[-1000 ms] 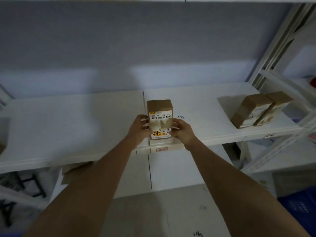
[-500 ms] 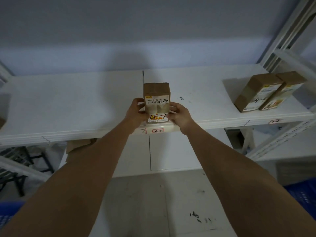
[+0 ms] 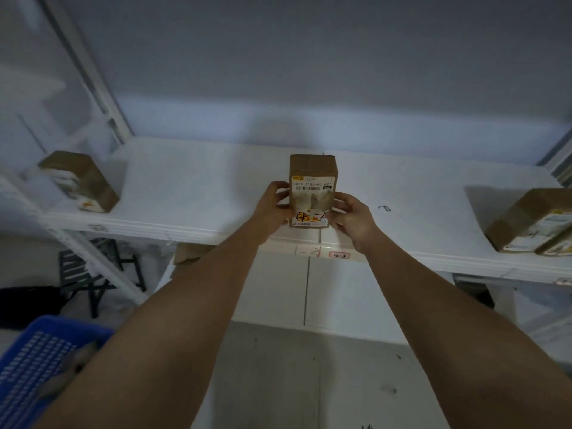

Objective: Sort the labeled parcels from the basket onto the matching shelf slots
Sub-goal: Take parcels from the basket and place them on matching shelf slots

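A brown cardboard parcel (image 3: 312,181) with a barcode label stands upright at the front edge of the white shelf (image 3: 192,193), above two slot labels (image 3: 339,254) on the shelf lip. My left hand (image 3: 272,205) grips its left side and my right hand (image 3: 351,216) grips its right side, fingers curled on the front face. The blue basket (image 3: 34,363) sits at the lower left, partly behind my left forearm.
Another brown parcel (image 3: 79,179) stands on the far left of the shelf, and two more (image 3: 532,221) lie at the far right. White shelf uprights (image 3: 89,78) rise on the left. A dark folding frame (image 3: 99,274) stands below the shelf.
The view has swung left and down, bringing the left parcel and the blue basket into sight. Both hands stay on the parcel at the same spot on the shelf edge.
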`<state>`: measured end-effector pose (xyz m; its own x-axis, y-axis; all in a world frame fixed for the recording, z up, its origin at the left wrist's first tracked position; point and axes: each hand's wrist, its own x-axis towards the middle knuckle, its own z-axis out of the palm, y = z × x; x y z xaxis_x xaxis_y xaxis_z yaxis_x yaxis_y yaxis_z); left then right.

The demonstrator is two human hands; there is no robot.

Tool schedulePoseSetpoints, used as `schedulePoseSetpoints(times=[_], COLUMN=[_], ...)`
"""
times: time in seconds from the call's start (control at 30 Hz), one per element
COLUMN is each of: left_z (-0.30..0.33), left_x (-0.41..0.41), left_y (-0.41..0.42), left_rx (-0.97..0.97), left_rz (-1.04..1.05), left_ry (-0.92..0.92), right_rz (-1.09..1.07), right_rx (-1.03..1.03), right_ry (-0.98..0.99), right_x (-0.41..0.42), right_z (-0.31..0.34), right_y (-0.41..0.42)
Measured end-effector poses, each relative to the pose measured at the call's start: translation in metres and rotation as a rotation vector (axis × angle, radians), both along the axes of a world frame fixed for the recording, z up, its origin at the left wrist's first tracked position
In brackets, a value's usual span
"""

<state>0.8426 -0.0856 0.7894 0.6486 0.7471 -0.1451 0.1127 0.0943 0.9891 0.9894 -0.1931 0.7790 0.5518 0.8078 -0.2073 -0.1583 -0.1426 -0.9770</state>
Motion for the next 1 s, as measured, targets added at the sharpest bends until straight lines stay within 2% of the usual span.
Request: schedulePoseSetpoints(times=[0.43, 0.57, 0.8, 1.0], left_z=[0.05, 0.05, 0.035, 0.015], left_x=[-0.181, -0.23, -0.305, -0.347], left_y=[0.037, 0.059, 0.126, 0.183], left_rx=[0.079, 0.097, 0.112, 0.174], left_rz=[0.3, 0.348, 0.358, 0.437], left_ry=[-0.035, -0.061, -0.111, -0.033], right_rz=[0.342, 0.38, 0.374, 0.331], right_rx=[0.063, 0.039, 0.041, -0.003], right_ry=[-0.072, -0.149, -0.17, -0.14], right_x=[-0.148, -0.199, -0.282, -0.327], right_z=[0.053, 0.057, 0.058, 0.039], right_y=[0.093, 0.119, 0.178, 0.228])
